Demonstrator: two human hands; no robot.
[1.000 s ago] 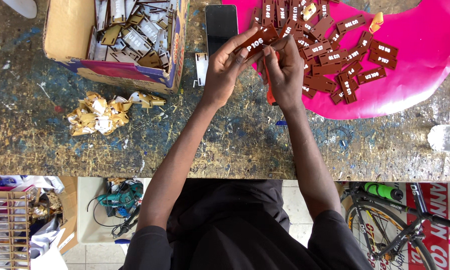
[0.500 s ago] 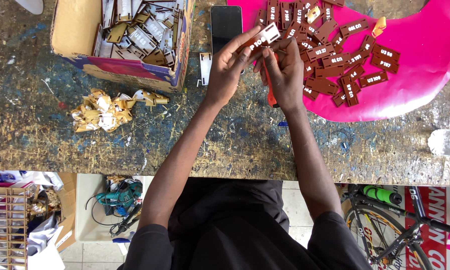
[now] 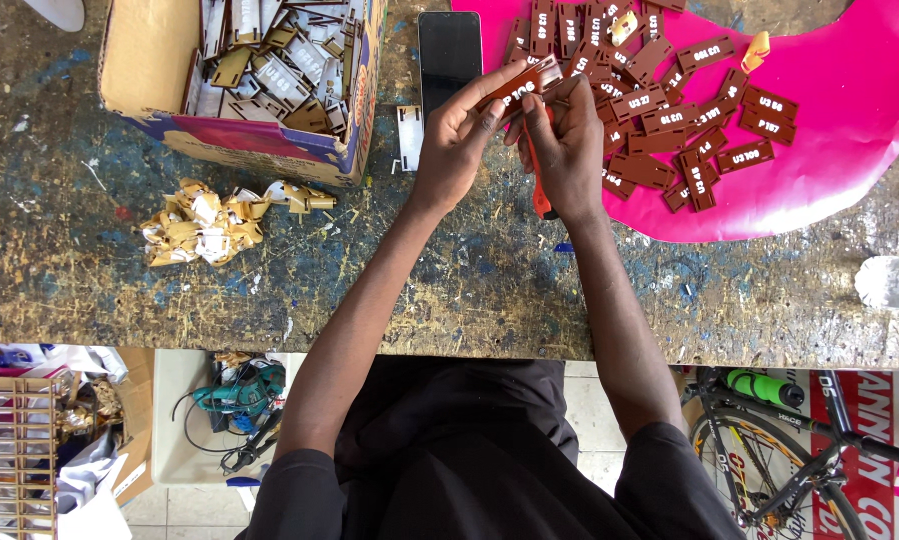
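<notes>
My left hand (image 3: 457, 140) has its grip closed on a small brown tag (image 3: 521, 86) with white lettering, pinched between thumb and fingertips and held tilted just above the desk (image 3: 449, 280), at the near edge of the pink sheet (image 3: 829, 190). My right hand (image 3: 567, 150) sits right against it, fingers curled narrow around a thin orange tool (image 3: 539, 190) whose handle pokes down below my palm; its upper end is up at the tag, though I cannot tell exactly how it touches.

Just past my fingers lies the heap of brown tags (image 3: 669, 110), scattered flat over the pink sheet, some overlapping, with a couple of yellowish pieces (image 3: 757, 50) among them. Directly beyond my left hand a dark phone (image 3: 449, 45) lies flat, screen black, its right edge beside the sheet. A small white piece (image 3: 409, 135) lies on the desk just left of the phone.

Further left stands an open cardboard box (image 3: 139, 60) full of pale, paper-backed tags (image 3: 269, 60). In front of it, on the paint-spattered desk, is a pile of crumpled peelings (image 3: 204, 222), white and tan. At the far right edge a clear plastic object (image 3: 894, 282) lies on the desk, well apart from my hands.
</notes>
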